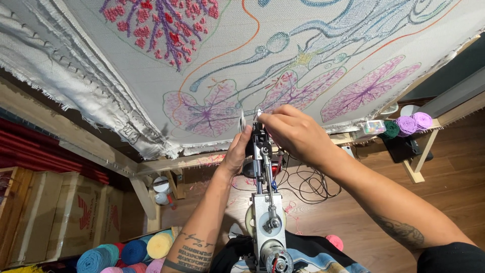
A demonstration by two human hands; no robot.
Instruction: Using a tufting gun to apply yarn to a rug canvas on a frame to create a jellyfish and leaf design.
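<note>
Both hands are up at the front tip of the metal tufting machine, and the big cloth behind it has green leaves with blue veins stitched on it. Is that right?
Not quite. In the head view the leaves on the cloth are pink and purple with darker purple veins, not green with blue veins. The rest holds: the left hand and the right hand are both up at the front tip of the metal tufting machine.

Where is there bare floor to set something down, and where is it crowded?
Bare wood floor lies on the right, between the frame leg and the right hand's forearm. The floor under the frame's middle is crowded by black cables; the lower left is crowded by yarn balls and wooden crates.
</note>
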